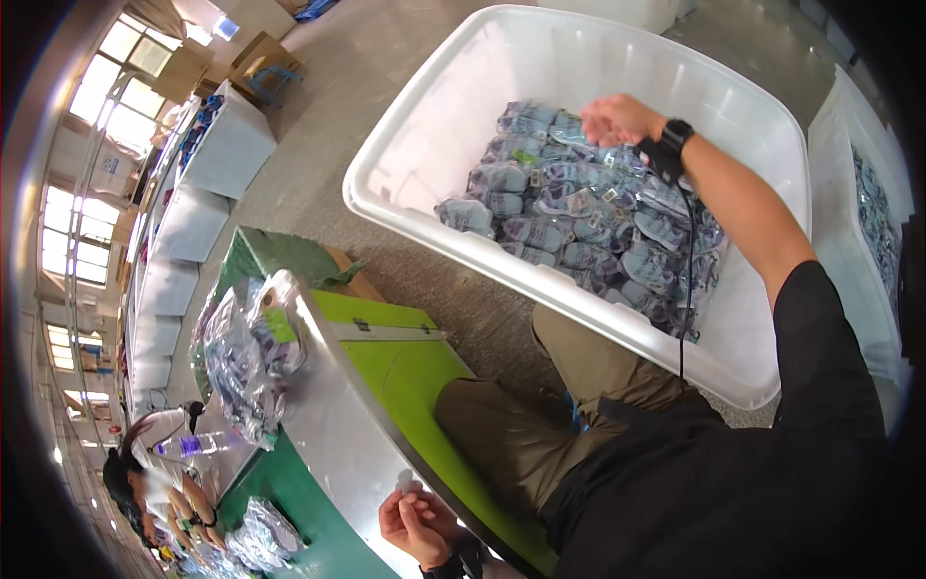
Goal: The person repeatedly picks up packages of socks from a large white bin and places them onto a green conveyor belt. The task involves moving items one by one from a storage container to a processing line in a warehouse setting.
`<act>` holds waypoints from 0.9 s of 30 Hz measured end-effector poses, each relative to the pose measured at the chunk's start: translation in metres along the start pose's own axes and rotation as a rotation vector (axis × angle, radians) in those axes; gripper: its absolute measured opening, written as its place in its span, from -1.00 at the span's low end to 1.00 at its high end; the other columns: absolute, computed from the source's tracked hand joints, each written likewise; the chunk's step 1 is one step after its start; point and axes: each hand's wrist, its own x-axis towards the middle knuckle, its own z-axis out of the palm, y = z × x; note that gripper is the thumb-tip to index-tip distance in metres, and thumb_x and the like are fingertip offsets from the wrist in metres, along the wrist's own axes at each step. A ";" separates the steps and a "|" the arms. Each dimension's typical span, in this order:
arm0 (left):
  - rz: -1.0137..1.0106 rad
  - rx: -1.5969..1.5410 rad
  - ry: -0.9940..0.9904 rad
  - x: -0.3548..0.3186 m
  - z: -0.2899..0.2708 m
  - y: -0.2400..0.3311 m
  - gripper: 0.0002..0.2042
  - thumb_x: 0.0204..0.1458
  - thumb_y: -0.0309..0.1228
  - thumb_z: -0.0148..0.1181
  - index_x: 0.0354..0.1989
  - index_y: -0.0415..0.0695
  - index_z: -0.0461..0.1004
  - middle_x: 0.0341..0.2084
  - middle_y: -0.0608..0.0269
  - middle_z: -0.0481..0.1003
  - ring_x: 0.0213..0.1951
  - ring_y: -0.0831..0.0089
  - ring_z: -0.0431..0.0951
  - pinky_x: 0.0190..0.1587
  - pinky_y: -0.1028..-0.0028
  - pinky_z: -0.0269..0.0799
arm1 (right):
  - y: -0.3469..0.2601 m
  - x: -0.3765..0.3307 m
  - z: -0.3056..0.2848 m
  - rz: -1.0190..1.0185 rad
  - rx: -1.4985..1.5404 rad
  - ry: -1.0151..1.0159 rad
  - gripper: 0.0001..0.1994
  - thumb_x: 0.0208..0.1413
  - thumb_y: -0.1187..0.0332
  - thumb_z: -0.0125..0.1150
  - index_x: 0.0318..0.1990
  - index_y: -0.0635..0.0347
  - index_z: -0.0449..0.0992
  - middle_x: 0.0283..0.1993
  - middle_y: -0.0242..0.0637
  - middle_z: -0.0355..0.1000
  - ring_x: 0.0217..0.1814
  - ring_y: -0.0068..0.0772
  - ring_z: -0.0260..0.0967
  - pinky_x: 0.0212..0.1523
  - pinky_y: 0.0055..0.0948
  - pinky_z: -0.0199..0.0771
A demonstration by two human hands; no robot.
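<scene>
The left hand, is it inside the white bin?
No, the left hand is over the metal table, outside the bin.

This is looking like a packing workshop: a deep white plastic bin [439,125] is holding clear-bagged grey-purple goods [569,198], and white rectangular tubs [230,145] are lining up near tall paned windows [82,232].

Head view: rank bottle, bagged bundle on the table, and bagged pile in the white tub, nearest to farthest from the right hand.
1. Bagged pile: below the right hand.
2. Bagged bundle: left, on the table.
3. Bottle: farther left.
</scene>
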 end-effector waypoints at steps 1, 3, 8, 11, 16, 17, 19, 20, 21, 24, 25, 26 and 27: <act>0.010 0.071 0.067 -0.001 0.000 0.000 -0.87 0.35 -0.49 0.11 -0.09 -0.31 0.51 -0.47 0.21 0.56 -0.57 0.63 0.43 -0.50 0.66 0.37 | -0.009 0.008 -0.008 -0.039 0.032 0.047 -0.65 0.31 0.07 0.30 -0.08 0.20 0.58 -0.21 -0.29 0.59 -0.20 -0.41 0.63 -0.28 -0.37 0.69; -0.069 0.046 0.084 -0.003 -0.001 0.003 -0.91 0.35 -0.50 0.15 -0.09 -0.24 0.52 -0.41 0.20 0.58 -0.51 0.61 0.47 -0.48 0.67 0.40 | -0.008 0.025 -0.019 -0.089 0.056 0.153 -0.69 0.31 0.10 0.29 -0.11 0.19 0.58 -0.24 -0.31 0.58 -0.23 -0.45 0.60 -0.29 -0.38 0.67; -0.100 0.188 0.136 -0.005 0.002 0.011 -0.92 0.35 -0.43 0.19 -0.18 -0.16 0.50 -0.40 0.20 0.57 -0.51 0.56 0.46 -0.48 0.63 0.41 | 0.100 0.088 -0.021 0.024 -0.083 0.225 -0.75 0.24 0.17 0.33 -0.32 0.18 0.60 -0.44 -0.35 0.53 -0.46 -0.46 0.50 -0.45 -0.37 0.59; -0.132 0.314 0.221 -0.003 0.009 0.014 -0.87 0.35 -0.37 0.19 -0.20 -0.15 0.48 -0.47 0.25 0.54 -0.55 0.58 0.41 -0.53 0.63 0.33 | 0.192 0.118 -0.005 0.241 -0.336 0.210 -0.65 0.17 0.11 0.40 -0.10 0.22 0.62 -0.28 -0.32 0.59 -0.28 -0.34 0.59 -0.32 -0.21 0.62; -0.116 0.451 0.298 0.001 0.022 0.013 -0.84 0.33 -0.34 0.21 -0.24 -0.15 0.46 -0.56 0.32 0.48 -0.65 0.66 0.27 -0.61 0.62 0.22 | 0.285 0.121 0.045 0.153 -0.799 0.309 -0.31 0.13 0.17 0.40 0.39 0.23 0.38 0.33 0.10 0.40 0.39 0.14 0.32 0.38 -0.02 0.35; -0.120 0.452 0.314 0.001 0.024 0.012 -0.84 0.33 -0.34 0.21 -0.25 -0.15 0.45 -0.56 0.33 0.47 -0.65 0.67 0.26 -0.62 0.63 0.21 | 0.292 0.116 0.054 0.111 -0.863 0.304 -0.30 0.12 0.17 0.40 0.40 0.24 0.37 0.33 0.10 0.39 0.41 0.14 0.31 0.39 -0.01 0.34; -0.110 0.463 0.343 0.002 0.026 0.009 -0.83 0.31 -0.33 0.22 -0.29 -0.13 0.44 -0.58 0.36 0.44 -0.67 0.69 0.24 -0.65 0.65 0.13 | 0.295 0.115 0.076 0.078 -0.892 0.272 -0.23 0.09 0.20 0.42 0.44 0.25 0.29 0.33 0.07 0.38 0.37 0.14 0.32 0.36 0.00 0.35; -0.117 0.475 0.361 0.002 0.027 0.008 -0.83 0.30 -0.33 0.23 -0.30 -0.12 0.44 -0.59 0.37 0.44 -0.67 0.69 0.23 -0.65 0.65 0.13 | 0.292 0.119 0.087 0.040 -0.869 0.274 -0.25 0.12 0.22 0.39 0.45 0.21 0.28 0.35 0.05 0.36 0.38 0.14 0.31 0.35 -0.01 0.36; -0.122 0.488 0.380 0.003 0.028 0.007 -0.82 0.30 -0.33 0.24 -0.31 -0.11 0.44 -0.59 0.38 0.44 -0.67 0.69 0.23 -0.65 0.66 0.13 | 0.289 0.122 0.098 0.000 -0.845 0.277 -0.27 0.15 0.24 0.36 0.47 0.18 0.26 0.37 0.02 0.34 0.39 0.14 0.30 0.35 -0.01 0.38; -0.119 0.510 0.431 0.003 0.028 0.005 -0.83 0.28 -0.32 0.26 -0.31 -0.10 0.45 -0.60 0.40 0.43 -0.67 0.69 0.23 -0.65 0.66 0.12 | 0.281 0.133 0.133 -0.081 -0.722 0.183 -0.29 0.19 0.29 0.30 0.50 0.06 0.22 0.33 0.00 0.35 0.36 0.14 0.31 0.31 -0.01 0.39; -0.115 0.512 0.445 0.002 0.028 0.004 -0.83 0.28 -0.32 0.26 -0.31 -0.09 0.46 -0.60 0.40 0.43 -0.67 0.69 0.23 -0.65 0.66 0.12 | 0.280 0.135 0.139 -0.168 -0.670 0.146 -0.29 0.19 0.30 0.28 0.51 0.01 0.22 0.30 0.00 0.36 0.34 0.14 0.32 0.30 -0.01 0.40; -0.118 0.526 0.460 0.002 0.027 0.003 -0.83 0.28 -0.32 0.26 -0.31 -0.09 0.46 -0.60 0.40 0.44 -0.67 0.69 0.25 -0.65 0.65 0.14 | 0.281 0.136 0.142 -0.084 -0.695 0.138 -0.30 0.20 0.31 0.26 0.51 -0.02 0.21 0.27 0.00 0.36 0.33 0.14 0.32 0.29 -0.01 0.40; -0.118 0.539 0.475 0.001 0.026 0.003 -0.83 0.29 -0.31 0.26 -0.30 -0.10 0.47 -0.60 0.39 0.45 -0.67 0.69 0.26 -0.65 0.65 0.15 | 0.283 0.138 0.144 -0.068 -0.714 0.140 -0.30 0.21 0.32 0.25 0.52 -0.05 0.21 0.24 0.00 0.36 0.32 0.14 0.33 0.28 -0.01 0.40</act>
